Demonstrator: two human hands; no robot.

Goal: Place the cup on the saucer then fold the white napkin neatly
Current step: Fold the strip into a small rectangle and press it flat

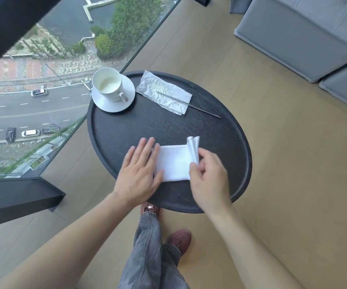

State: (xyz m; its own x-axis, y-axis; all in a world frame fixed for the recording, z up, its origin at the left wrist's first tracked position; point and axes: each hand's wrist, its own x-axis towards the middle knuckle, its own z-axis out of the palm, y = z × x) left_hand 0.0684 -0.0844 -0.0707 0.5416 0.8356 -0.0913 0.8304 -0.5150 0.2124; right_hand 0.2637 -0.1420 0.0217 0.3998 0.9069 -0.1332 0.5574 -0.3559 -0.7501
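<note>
Napkin [173,163] work occupies the near edge of the round black counter [126,130], where the white cloth lies partly folded into a rectangle. The left hand [140,170] rests flat and spread, fingers extended, pressing the cloth's left edge down with nothing gripped. The right hand [209,176] pinches the napkin's right edge between thumb and fingertips, and that edge stands up off the surface in a bunched fold (the hand is slightly blurred). At the far left of the counter the white cup [108,84] sits upright on its white saucer [114,103], handle turned toward the person, with a pale residue inside. Just to the right of the saucer lies a crumpled clear wrapper [164,91], and a thin metal stick [197,108] rests across it, its end reaching past the wrapper onto bare counter.
</note>
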